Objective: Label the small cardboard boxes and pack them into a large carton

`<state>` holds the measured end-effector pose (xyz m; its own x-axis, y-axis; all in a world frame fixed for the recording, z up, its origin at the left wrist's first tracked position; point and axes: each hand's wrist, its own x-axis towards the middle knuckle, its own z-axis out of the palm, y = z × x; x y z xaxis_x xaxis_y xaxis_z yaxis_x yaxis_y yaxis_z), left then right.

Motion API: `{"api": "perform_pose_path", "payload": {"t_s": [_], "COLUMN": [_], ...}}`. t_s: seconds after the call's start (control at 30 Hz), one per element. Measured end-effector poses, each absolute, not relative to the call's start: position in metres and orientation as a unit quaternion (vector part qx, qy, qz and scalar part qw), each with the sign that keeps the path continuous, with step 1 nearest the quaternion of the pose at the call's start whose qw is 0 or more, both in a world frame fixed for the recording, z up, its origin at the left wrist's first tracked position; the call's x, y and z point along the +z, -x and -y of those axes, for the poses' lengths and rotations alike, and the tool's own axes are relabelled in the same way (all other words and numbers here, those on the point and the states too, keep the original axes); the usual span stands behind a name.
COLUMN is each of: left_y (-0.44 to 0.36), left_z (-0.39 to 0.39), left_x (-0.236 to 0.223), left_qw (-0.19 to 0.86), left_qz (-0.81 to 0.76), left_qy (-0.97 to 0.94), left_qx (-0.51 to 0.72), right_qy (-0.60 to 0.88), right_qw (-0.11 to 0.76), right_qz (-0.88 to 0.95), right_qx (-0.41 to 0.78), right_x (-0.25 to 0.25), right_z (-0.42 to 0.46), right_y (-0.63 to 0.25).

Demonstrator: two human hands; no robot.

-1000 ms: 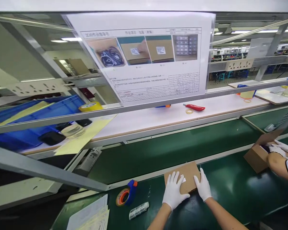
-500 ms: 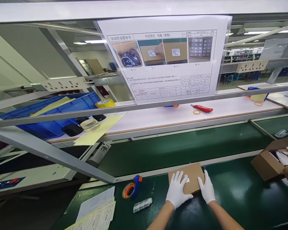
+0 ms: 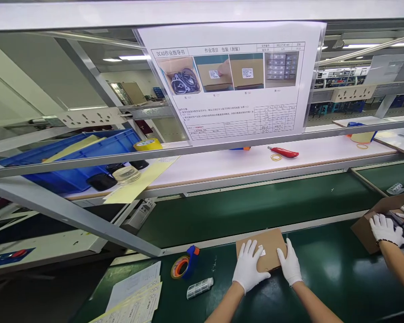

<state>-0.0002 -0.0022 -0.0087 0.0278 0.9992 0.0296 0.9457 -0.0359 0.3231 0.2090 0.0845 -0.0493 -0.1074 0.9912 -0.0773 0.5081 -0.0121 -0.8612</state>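
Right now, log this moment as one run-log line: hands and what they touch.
left hand: on labelled carton | right hand: against carton's right edge | nearby: tape dispenser | co-worker: hands at open carton

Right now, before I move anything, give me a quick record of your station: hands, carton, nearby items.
Left hand: white-gloved, open, flat on the brown carton
Right hand: white-gloved, open, against the carton's right edge
Carton top: white label beside the left hand
Surface: green conveyor belt
Nearby: tape dispenser, roll of labels, paper sheets
Co-worker: gloved hand at an open carton
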Motion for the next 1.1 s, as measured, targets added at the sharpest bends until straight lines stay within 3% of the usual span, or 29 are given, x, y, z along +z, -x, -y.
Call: {"api": "perform_pose_path", "payload": {"t_s": [0.43,1.1], "left_y": [0.002,0.007], "left_z": [0.002,-0.003], "left_x": [0.001,-0.010], "left_qw": [0.110,0.010], "left_qz": [-0.691,-0.677], "left_qy": [-0.705,-0.728], "left_qx": [0.113,0.104], "right_qy": [0.595,0.604], "right_qw": [0.314,0.315], "right_qz": [0.633,0.637], "right_qx": [0.384,0.360], "right_x": [-0.052,-0.044], "right_z": [-0.083,-0.079], "right_y": [-0.205,-0.201]}}
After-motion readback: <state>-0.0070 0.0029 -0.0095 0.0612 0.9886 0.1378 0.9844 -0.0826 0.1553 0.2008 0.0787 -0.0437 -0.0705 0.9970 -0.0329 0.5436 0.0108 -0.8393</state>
